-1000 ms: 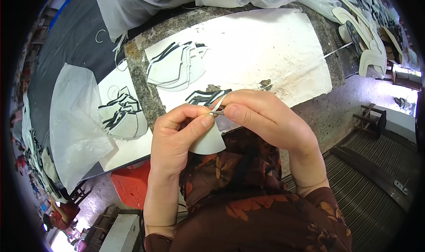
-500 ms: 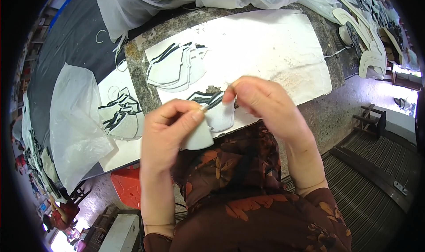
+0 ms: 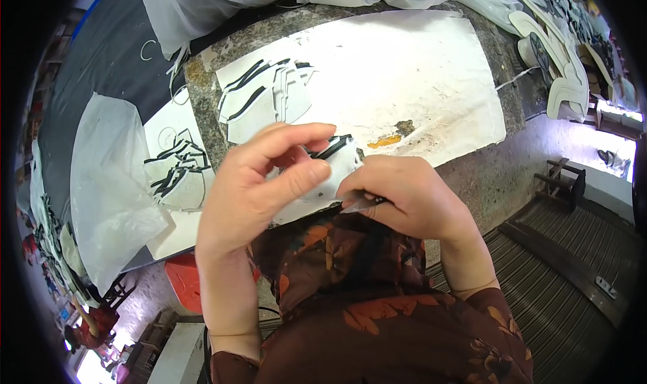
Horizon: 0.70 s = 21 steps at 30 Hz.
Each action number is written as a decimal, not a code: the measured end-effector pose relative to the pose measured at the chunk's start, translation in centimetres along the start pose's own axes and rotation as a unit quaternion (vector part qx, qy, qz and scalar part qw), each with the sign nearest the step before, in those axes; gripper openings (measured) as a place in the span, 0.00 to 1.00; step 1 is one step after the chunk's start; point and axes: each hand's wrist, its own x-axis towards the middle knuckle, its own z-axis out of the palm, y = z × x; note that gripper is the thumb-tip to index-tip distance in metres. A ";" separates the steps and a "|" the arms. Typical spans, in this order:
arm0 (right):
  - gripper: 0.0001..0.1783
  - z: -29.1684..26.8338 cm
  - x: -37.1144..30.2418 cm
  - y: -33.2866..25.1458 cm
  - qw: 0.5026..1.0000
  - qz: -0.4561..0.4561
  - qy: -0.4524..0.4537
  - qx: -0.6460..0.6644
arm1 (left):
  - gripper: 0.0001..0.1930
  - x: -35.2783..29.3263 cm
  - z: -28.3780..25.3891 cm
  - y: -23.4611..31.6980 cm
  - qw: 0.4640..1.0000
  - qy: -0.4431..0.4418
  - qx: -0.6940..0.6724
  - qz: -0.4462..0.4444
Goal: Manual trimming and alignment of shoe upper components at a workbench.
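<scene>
My left hand (image 3: 266, 178) is above the near edge of the work board, thumb and forefinger apart, with nothing visible between them. Just beyond its fingertips is a white cut piece with a black edge strip (image 3: 342, 159), partly hidden by the hand. My right hand (image 3: 408, 195) is closed beside that piece, close to its right edge; whether it touches I cannot tell. From its curled fingers sticks a small pointed metal blade (image 3: 362, 203), its handle hidden. Farther left lies an overlapping stack of similar white pieces with black strips (image 3: 266, 97).
A white sheet (image 3: 418, 67) covers the stone slab (image 3: 202, 80). More black-edged pieces (image 3: 180, 171) lie on the left, beside a clear plastic bag (image 3: 111, 182). A spool (image 3: 529, 50) stands at the right. An orange-brown stain (image 3: 384, 142) marks the sheet. A red stool (image 3: 183, 286) is below.
The white piece in my left hand has gone from it, and one more black strip shows on the stack. My left hand has opened; my right hand has moved down, its blade now showing.
</scene>
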 end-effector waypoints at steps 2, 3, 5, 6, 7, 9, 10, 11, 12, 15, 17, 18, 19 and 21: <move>0.14 0.4 -0.1 -0.3 1.000 -0.005 -0.016 -0.006 | 0.19 -0.4 0.8 -0.4 0.997 -0.022 -0.064 -0.046; 0.14 0.5 -0.2 -0.4 0.999 -0.008 -0.023 -0.022 | 0.18 -0.5 1.0 -0.7 0.992 -0.031 -0.099 -0.067; 0.14 0.8 -0.3 -0.4 0.999 -0.012 -0.030 -0.038 | 0.12 -0.5 1.6 -1.0 0.984 -0.028 -0.150 -0.094; 0.14 1.1 -0.4 -0.3 0.998 -0.023 -0.023 -0.048 | 0.12 -0.7 2.1 -1.2 0.984 -0.027 -0.150 -0.094; 0.14 1.2 -0.4 -0.3 0.998 -0.034 -0.017 -0.058 | 0.09 -0.9 2.5 -1.4 0.983 0.001 -0.153 -0.099; 0.14 1.2 -0.6 -0.5 0.997 -0.028 -0.021 -0.071 | 0.07 -1.3 2.8 -1.8 0.982 0.028 -0.156 -0.103; 0.14 1.2 -0.6 -0.6 0.996 -0.023 -0.026 -0.084 | 0.06 -1.4 2.7 -2.1 0.984 0.038 -0.143 -0.102; 0.14 1.3 -0.6 -0.6 0.996 -0.022 -0.026 -0.084 | 0.05 -1.6 2.7 -2.3 0.985 0.048 -0.130 -0.100; 0.15 1.3 -0.6 -0.6 0.996 -0.025 -0.026 -0.085 | 0.05 -1.8 2.7 -2.4 0.985 0.049 -0.131 -0.100; 0.17 1.5 -0.6 -0.5 0.998 -0.020 -0.020 -0.055 | 0.04 -2.2 2.9 -2.9 0.979 0.074 -0.162 -0.096; 0.18 1.6 -0.4 -0.6 1.000 -0.012 -0.014 -0.023 | 0.04 -2.5 3.2 -3.3 0.979 0.097 -0.169 -0.057; 0.17 1.7 -0.3 -0.8 1.000 0.001 -0.001 0.019 | 0.04 -2.7 3.2 -3.6 0.979 0.099 -0.171 -0.058; 0.15 1.8 -0.2 -1.0 0.998 0.014 0.012 0.061 | 0.04 -2.9 3.3 -4.0 0.979 0.113 -0.163 -0.046; 0.13 3.1 -0.3 -1.2 0.987 0.040 0.091 0.126 | 0.03 -3.3 3.7 -4.6 0.979 0.128 -0.157 -0.035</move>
